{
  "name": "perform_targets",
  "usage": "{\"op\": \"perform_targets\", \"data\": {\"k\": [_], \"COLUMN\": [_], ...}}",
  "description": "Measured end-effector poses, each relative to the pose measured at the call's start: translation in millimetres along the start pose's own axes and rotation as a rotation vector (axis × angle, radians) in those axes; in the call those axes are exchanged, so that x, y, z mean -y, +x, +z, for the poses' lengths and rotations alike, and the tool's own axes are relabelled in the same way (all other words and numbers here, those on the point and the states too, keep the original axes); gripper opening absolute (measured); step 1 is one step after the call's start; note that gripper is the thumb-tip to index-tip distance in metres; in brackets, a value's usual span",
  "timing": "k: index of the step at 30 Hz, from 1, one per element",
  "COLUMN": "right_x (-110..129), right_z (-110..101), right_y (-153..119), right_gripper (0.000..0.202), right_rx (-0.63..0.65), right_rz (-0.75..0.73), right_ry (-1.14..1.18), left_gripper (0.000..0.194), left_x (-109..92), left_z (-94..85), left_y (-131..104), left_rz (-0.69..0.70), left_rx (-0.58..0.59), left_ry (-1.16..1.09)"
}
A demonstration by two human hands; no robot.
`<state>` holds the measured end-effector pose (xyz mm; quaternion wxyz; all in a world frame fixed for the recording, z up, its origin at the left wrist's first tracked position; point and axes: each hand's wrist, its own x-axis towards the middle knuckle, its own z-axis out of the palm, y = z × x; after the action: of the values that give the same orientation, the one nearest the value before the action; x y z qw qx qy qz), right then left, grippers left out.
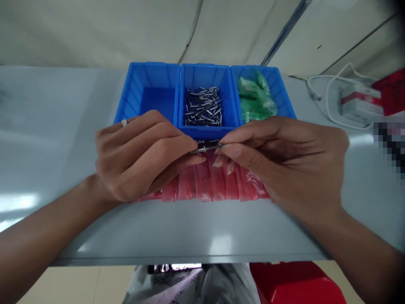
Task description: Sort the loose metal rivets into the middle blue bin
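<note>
A thin metal pin [205,149] with a small collar, rather like a blind rivet, spans the gap between my hands. My left hand [142,156] is closed, its thumb and index finger pinching the left end. At the right end, the thumb and index finger of my right hand [284,156] grip it, with the other fingers curled below. More dark and silver metal pins [204,107] fill part of the middle blue bin [207,131], just beyond my fingertips. Below my hands lies a row of pink plastic bags [207,185], partly hidden by them.
The left blue bin [155,76] shows its bare floor. Green plastic bags [256,99] sit in the right blue bin [284,95]. A white cable [329,105] and a white-and-red box [360,101] are at the right. A red stool [297,285] stands below the table edge.
</note>
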<state>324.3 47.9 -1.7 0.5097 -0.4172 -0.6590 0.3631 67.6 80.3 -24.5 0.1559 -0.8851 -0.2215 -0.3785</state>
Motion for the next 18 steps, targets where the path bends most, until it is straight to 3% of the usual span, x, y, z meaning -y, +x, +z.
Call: {"op": "perform_targets", "data": {"k": [7,11,14,18], "right_x": [2.9,3.1,3.8,0.8], "right_z": [-0.4,-0.4,0.1,-1.2], "right_y": [-0.8,-1.1,-1.9,0.1], "right_gripper": [0.016,0.018,0.017,0.017], "right_rx": [0.018,0.024,0.046,0.029], "right_rz": [0.03,0.056,0.054,0.056], "right_ry": [0.11,0.091,0.106,0.17], "left_gripper": [0.011,0.02,0.022,0.021], "left_x": [5.8,-3.3,-7.4,-5.4], "left_z": [-2.6,-5.8,-8.7,-7.1], "left_y": [1.5,2.3,1.6,1.7], "left_rz": [0.131,-0.054,-0.049,-0.069], "left_rx": [-0.005,0.058,0.111,0.091], "left_ry": [0.019,0.003,0.003,-0.023]}}
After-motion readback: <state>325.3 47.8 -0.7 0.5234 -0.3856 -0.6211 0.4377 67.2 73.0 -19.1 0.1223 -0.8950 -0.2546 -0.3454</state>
